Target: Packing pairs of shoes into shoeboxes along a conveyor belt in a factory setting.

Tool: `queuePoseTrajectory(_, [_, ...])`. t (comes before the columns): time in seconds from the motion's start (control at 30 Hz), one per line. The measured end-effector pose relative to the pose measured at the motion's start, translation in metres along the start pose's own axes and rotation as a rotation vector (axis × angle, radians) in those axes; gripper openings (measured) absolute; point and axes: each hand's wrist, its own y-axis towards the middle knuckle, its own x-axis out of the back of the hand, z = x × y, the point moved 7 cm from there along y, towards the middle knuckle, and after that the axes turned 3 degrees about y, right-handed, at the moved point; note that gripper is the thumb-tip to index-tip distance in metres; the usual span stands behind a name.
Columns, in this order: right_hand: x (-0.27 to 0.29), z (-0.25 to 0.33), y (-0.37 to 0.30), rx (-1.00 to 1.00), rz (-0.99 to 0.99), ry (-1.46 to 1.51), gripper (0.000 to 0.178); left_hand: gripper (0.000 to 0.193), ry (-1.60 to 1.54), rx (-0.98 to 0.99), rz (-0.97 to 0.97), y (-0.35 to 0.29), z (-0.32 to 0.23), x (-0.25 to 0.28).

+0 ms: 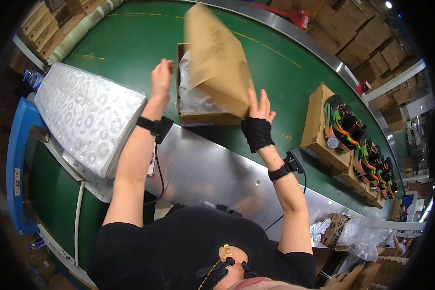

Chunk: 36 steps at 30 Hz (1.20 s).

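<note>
Both hands, left (161, 77) and right (259, 116), spread open-fingered beside the cardboard box (193, 117), right touching its lid (217, 60).

We list by colour: conveyor belt (145, 38), dark green with a thin yellow line; shoebox (198, 116) and its lid (217, 58), plain brown card, white tissue paper (193, 92) inside; stack of paper (84, 113), white with grey ring print; shoes (345, 123), black with green and orange streaks; glove (257, 133), black
</note>
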Motion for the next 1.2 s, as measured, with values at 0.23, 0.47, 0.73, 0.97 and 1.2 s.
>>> queuePoseTrajectory(0.23, [-0.043, 0.003, -0.011, 0.175, 0.217, -0.164, 0.06, 0.06, 0.198, 0.209, 0.15, -0.042, 0.059, 0.002])
queuePoseTrajectory(0.47, [-0.026, 0.014, 0.002, 0.191, 0.338, 0.011, 0.07, 0.058, -0.361, 0.468, 0.3, -0.044, 0.077, -0.007])
queuePoseTrajectory(0.73, [0.062, 0.016, 0.032, 0.207, 0.145, 0.183, 0.075, 0.05, -0.53, 0.474, 0.459, -0.057, 0.021, -0.042])
queuePoseTrajectory(0.97, [0.097, -0.167, -0.077, -0.689, -0.108, 0.923, 0.043, 0.045, -0.863, 0.225, 0.244, -0.107, -0.034, 0.074])
queuePoseTrajectory(1.2, [0.095, -0.32, -0.152, -1.358, -0.624, 1.418, 0.038, 0.065, -0.827, -0.038, -0.721, -0.132, -0.06, 0.304])
